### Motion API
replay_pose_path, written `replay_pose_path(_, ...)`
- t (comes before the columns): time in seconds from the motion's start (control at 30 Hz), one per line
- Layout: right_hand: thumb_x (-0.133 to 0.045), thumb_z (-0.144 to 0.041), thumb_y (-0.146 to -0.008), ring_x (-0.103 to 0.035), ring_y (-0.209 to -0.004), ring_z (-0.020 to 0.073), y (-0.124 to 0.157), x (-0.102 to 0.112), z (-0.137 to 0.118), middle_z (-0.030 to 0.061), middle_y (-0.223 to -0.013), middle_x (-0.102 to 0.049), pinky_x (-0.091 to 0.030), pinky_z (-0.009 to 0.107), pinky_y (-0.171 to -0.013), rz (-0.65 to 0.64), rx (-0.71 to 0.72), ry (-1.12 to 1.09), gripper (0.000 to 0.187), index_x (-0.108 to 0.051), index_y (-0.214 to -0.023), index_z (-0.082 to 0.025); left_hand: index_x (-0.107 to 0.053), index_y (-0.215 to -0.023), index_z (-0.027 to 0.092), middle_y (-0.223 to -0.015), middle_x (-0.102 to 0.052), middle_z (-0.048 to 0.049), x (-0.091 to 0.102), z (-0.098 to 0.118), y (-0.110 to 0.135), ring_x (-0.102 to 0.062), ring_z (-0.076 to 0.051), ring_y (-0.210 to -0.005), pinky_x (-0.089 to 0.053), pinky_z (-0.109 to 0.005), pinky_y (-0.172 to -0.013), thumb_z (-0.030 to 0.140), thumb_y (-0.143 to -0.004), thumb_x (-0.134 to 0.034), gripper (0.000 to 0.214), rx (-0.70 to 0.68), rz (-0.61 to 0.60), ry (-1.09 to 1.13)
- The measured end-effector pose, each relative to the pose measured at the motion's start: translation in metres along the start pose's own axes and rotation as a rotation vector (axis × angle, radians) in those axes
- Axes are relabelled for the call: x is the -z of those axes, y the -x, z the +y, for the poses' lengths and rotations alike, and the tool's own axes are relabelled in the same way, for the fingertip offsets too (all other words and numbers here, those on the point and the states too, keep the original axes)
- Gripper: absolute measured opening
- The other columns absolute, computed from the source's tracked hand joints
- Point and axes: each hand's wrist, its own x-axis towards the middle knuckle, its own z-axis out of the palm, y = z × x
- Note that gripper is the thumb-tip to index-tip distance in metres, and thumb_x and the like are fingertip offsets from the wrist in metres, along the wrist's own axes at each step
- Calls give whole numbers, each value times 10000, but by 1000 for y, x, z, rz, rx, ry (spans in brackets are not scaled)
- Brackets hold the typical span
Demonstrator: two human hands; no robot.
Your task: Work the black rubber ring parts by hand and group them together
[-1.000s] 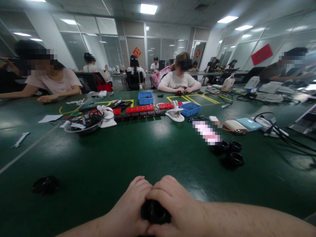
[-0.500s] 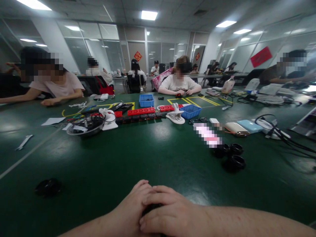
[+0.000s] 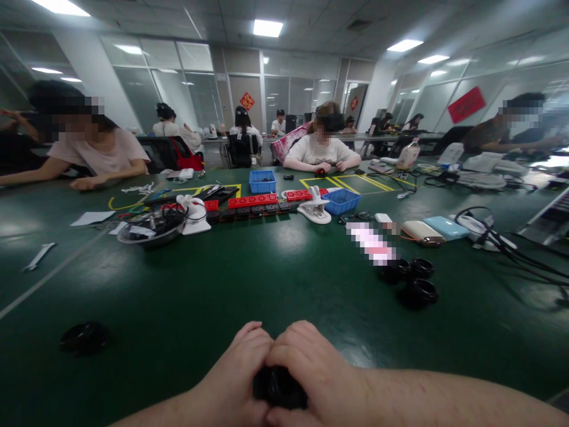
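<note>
A small round black part (image 3: 279,386) sits at the bottom centre, just above the green table (image 3: 275,284). My left hand (image 3: 235,379) wraps its left side with curled fingers. My right hand (image 3: 311,373) closes over its top and right side. The two hands touch each other at the knuckles. Most of the part is hidden between my fingers. Three similar black rings (image 3: 413,279) lie grouped on the table to the right. A flat black disc (image 3: 83,338) lies alone at the left.
A row of red and black blocks (image 3: 253,204), two blue bins (image 3: 262,181), white clamps (image 3: 315,207), a bowl of wires (image 3: 151,228), a wrench (image 3: 38,256), phones (image 3: 438,228) and cables (image 3: 511,246) lie further back. Several people sit around the table.
Half a second ago my right fingers lay flat across the part and my left hand. They have curled back, so the black part shows between my hands again.
</note>
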Motion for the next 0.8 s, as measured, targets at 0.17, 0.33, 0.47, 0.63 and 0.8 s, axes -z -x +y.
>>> replay_pose_path(0.17, -512, -334, -777, -536, -850, 151, 0, 2, 1, 23, -878, -621, -400, 291, -756, -132, 155, 34, 229, -486, -946, -181, -577, -776, 221, -822, -616, 24, 8, 6, -2, -567, -191, -803, -255, -428, -1026, 327, -603, -716, 246, -60, -121, -1)
replay_pose_path(0.33, -478, -296, -849, -548, -920, 131, 1, -1, 7, -7, -897, -656, -401, 292, -829, -192, 282, 25, 130, -514, -918, -192, -587, -797, 216, -812, -604, 23, 17, 12, -4, -565, -176, -796, -242, -422, -1030, 378, -625, -725, 273, -45, -164, 36)
replay_pose_path(0.47, -378, -298, -906, -556, -908, 124, 3, -7, 11, -14, -849, -663, -387, 284, -903, -151, 380, -45, 203, -546, -870, -190, -589, -783, 201, -790, -603, 13, 18, 15, -5, -575, -181, -792, -229, -417, -1039, 261, -618, -714, 216, -19, -180, 17)
replay_pose_path(0.63, -286, -292, -959, -485, -1066, 149, 0, 9, 2, 8, -996, -649, -305, 316, -1011, -158, 363, -48, 288, -537, -999, -157, -566, -849, 208, -855, -620, -2, 12, 10, -4, -569, -209, -862, -228, -440, -1037, 318, -651, -679, 253, -18, -153, 38)
replay_pose_path(0.8, -344, -469, -898, -497, -916, 191, -2, 16, -5, 83, -976, -586, -401, 349, -814, -18, 59, -15, 395, -519, -1036, -142, -575, -870, 217, -835, -606, -3, 12, 10, -3, -563, -235, -880, -259, -452, -1019, 337, -607, -718, 322, 10, -160, 0)
